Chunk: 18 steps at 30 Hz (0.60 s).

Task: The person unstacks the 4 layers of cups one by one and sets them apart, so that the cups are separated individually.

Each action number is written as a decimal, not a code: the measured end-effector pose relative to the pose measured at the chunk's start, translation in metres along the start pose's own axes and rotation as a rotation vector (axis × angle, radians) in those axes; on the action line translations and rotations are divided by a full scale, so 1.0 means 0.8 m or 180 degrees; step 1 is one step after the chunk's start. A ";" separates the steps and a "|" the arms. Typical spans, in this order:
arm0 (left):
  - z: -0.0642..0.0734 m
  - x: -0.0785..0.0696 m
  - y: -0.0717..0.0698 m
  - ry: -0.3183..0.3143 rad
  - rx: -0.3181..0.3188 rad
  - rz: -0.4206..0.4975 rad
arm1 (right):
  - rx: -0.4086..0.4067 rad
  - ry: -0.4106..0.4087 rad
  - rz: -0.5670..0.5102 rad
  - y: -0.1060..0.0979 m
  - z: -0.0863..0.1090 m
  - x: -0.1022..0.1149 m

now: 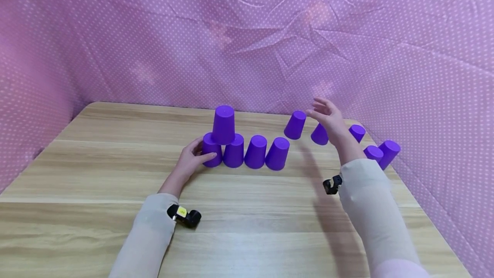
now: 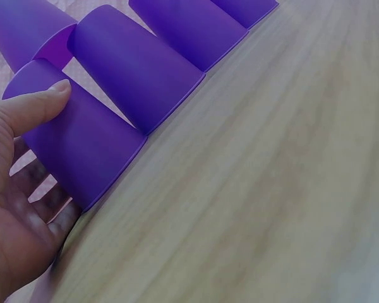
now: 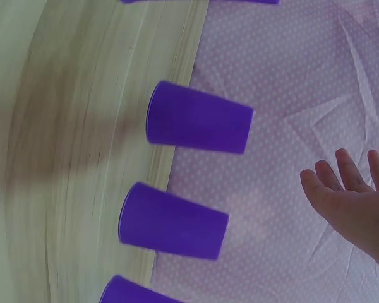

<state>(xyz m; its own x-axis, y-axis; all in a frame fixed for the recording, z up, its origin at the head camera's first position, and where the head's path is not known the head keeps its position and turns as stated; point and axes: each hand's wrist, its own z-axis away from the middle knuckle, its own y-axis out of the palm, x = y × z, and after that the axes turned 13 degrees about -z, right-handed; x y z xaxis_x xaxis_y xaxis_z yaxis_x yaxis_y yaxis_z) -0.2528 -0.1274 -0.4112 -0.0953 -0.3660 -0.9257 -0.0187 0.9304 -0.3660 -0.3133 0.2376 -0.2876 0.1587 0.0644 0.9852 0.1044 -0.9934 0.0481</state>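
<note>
Several upside-down purple cups stand side by side in a row, and one more purple cup (image 1: 224, 124) sits on top, bridging the two leftmost. My left hand (image 1: 190, 154) holds the leftmost cup (image 2: 82, 139) of the row, its thumb across the front and its fingers round the far side. The neighbouring cup (image 2: 136, 69) stands right beside it. My right hand (image 1: 328, 117) is raised in the air with nothing in it, its fingers loosely extended. In the head view it overlaps a cup (image 1: 318, 135) near the back edge. Another cup (image 1: 295, 125) stands left of that hand.
More upside-down purple cups, among them one at the far right (image 1: 390, 153), stand near the right edge of the wooden table (image 1: 247, 226). A pink dotted cloth (image 1: 247, 46) hangs behind and along both sides.
</note>
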 end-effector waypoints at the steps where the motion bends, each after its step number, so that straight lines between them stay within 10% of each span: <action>1: 0.000 0.000 0.000 0.0001 -0.0002 0.0002 | 0.0013 -0.0004 0.0006 0.003 0.000 0.000; 18: -0.001 0.003 -0.001 0.0013 0.0042 0.0006 | 0.0231 -0.0032 -0.0170 0.058 -0.005 -0.005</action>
<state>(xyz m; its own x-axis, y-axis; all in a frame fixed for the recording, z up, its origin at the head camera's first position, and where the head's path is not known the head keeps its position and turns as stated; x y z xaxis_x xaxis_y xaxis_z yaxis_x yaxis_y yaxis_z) -0.2536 -0.1291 -0.4127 -0.0995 -0.3641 -0.9260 -0.0055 0.9308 -0.3654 -0.3133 0.1908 -0.2886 0.1610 0.1183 0.9798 0.1837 -0.9790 0.0880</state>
